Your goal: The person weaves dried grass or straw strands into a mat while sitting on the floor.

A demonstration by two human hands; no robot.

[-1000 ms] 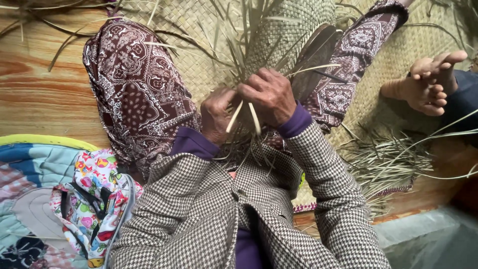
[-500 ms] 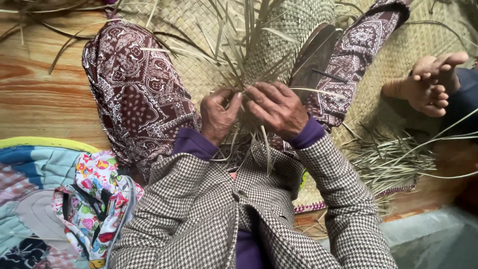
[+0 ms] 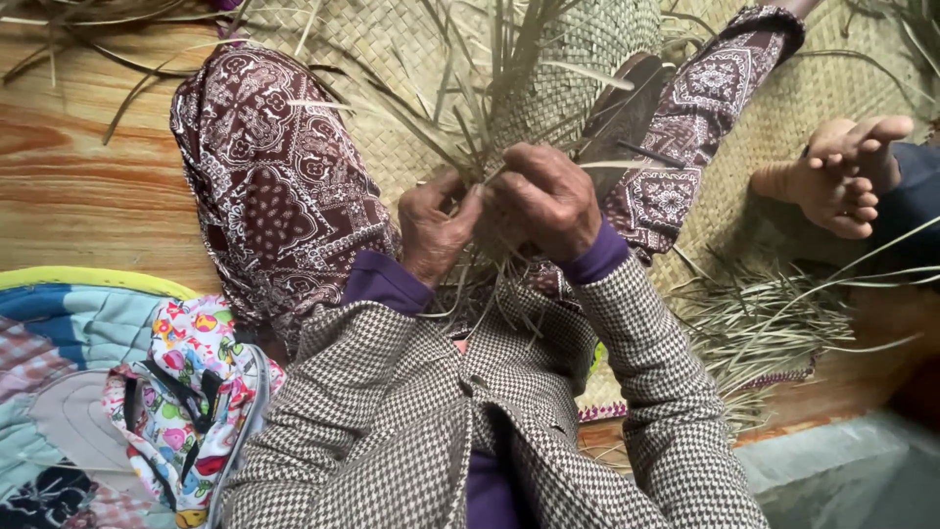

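In the head view, a half-woven mat (image 3: 587,59) of pale dry leaf is seen spread over the lap and out across the wooden floor (image 3: 78,186). Loose strips (image 3: 460,108) stand up from its unfinished edge in a fan, just beyond the knuckles. The left hand (image 3: 436,230) is closed on a bunch of these strips, the thumb pressed against the fingers with the strips pinched between. The right hand (image 3: 548,201) is curled over the same spot, its fingers bent down onto the strips; the two hands are touching. Which single strip is gripped by the right hand cannot be told, since the fingertips are hidden among the leaves.

Legs in maroon patterned trousers (image 3: 274,186) are seen on either side of the weaving, the left knee raised at the left, the right leg stretched to the upper right. Sleeves of a houndstooth jacket (image 3: 411,421) with purple cuffs (image 3: 382,282) fill the lower middle. A pile of loose strips (image 3: 764,323) lies on the mat at the right, well apart from the hands. Above it, another person's bare foot (image 3: 837,176) rests on the mat. At the lower left, a flowered bag (image 3: 181,402) lies on a quilt (image 3: 59,323).
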